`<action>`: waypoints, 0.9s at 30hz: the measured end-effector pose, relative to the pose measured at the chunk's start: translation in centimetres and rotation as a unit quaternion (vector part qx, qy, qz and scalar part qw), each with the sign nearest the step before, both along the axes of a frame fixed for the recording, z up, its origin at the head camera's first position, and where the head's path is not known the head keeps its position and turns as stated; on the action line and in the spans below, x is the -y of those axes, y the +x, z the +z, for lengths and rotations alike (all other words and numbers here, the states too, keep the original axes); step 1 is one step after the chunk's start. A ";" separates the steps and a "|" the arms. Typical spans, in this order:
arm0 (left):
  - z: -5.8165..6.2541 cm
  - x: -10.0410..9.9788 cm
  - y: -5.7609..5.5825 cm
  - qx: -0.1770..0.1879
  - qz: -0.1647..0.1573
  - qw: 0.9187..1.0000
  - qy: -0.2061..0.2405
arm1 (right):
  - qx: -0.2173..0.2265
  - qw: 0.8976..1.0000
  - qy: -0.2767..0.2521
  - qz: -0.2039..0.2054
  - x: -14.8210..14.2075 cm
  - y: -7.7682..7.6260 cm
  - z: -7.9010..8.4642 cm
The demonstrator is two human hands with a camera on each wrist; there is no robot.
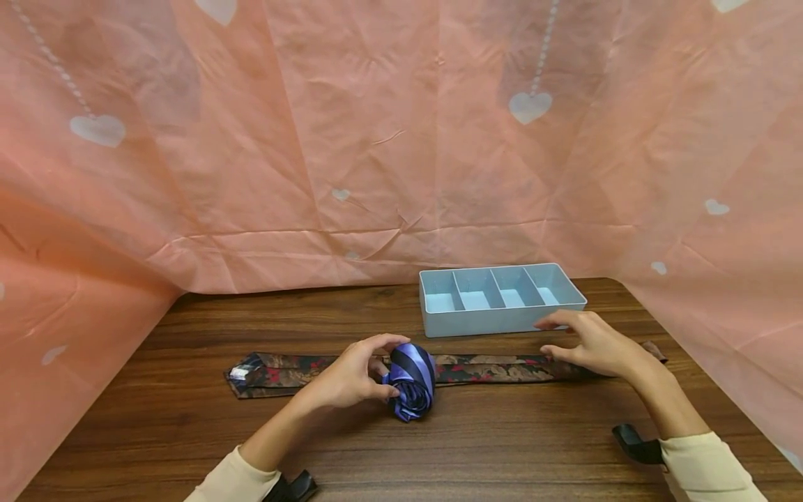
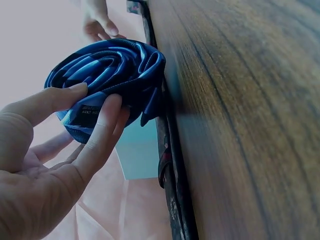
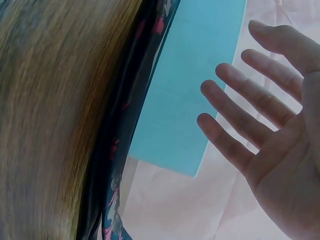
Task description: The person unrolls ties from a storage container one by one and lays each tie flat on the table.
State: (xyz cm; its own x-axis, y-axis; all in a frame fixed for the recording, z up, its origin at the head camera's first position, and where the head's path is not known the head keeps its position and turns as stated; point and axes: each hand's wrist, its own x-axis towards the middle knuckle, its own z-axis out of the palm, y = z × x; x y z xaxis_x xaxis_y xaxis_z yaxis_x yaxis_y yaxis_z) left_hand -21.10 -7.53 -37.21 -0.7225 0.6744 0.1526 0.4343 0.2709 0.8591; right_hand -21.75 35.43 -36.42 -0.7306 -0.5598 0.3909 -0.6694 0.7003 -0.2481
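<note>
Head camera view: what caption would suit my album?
Left grip holding a rolled striped tie, right grip empty, with a floral tie and divided box on the table.

- Between the rolled, shiny blue-and-dark striped fabric tie (image 1: pixel 414 380) and the right hand (image 1: pixel 592 341), a hand could pass low over the brown wooden tabletop (image 1: pixel 489 446); only the long, dark floral fabric tie (image 1: pixel 489 369) lies across, flat.
- The left hand (image 1: pixel 357 369) pinches the rolled tie and blocks its left side; its right side is open to reach.
- Behind the floral tie, a narrow strip of wood runs up to the pale blue rectangular four-compartment tray (image 1: pixel 502 322), whose front wall bars the way at table level.
- From above, its compartments stand open, parted by thin upright dividers.
- Peach heart-printed cloth (image 1: pixel 401 139) bounds the back and both sides.
</note>
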 end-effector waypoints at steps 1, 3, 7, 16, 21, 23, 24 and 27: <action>0.0 0.0 0.1 0.004 0.001 1.000 -0.002 | 0.001 1.000 0.001 0.001 0.0 0.0 0.0; 0.0 0.0 0.2 0.014 -0.001 1.000 0.001 | -0.001 1.000 0.002 0.003 0.1 0.0 0.0; 0.0 0.0 0.5 0.036 -0.005 0.999 0.006 | -0.002 1.000 0.003 0.005 0.3 0.1 0.0; 0.0 0.1 0.7 -0.010 -0.006 0.999 -0.038 | 0.006 1.000 -0.015 0.023 1.8 0.5 0.1; 0.0 -0.2 0.9 -0.029 -0.002 0.998 -0.051 | 0.023 0.996 -0.044 0.074 4.0 0.8 0.2; 0.0 -0.3 1.0 -0.037 0.000 0.998 -0.057 | 0.028 0.994 -0.055 0.089 5.1 0.9 0.2; 0.0 -0.3 1.1 -0.040 0.001 0.997 -0.060 | 0.032 0.993 -0.060 0.094 5.7 1.1 0.2; 0.1 -0.4 1.2 -0.047 0.004 0.997 -0.067 | 0.039 0.991 -0.073 0.104 7.7 1.4 0.1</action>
State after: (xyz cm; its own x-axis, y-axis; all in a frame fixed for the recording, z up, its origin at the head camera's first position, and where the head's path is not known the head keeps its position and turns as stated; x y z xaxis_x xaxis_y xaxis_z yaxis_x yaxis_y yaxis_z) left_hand -19.90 -7.15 -37.10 -0.7150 0.6869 0.1302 0.5091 0.3839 0.7704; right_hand -20.39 27.68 -36.31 -0.6366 -0.6425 0.4266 -0.7702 0.5020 -0.3934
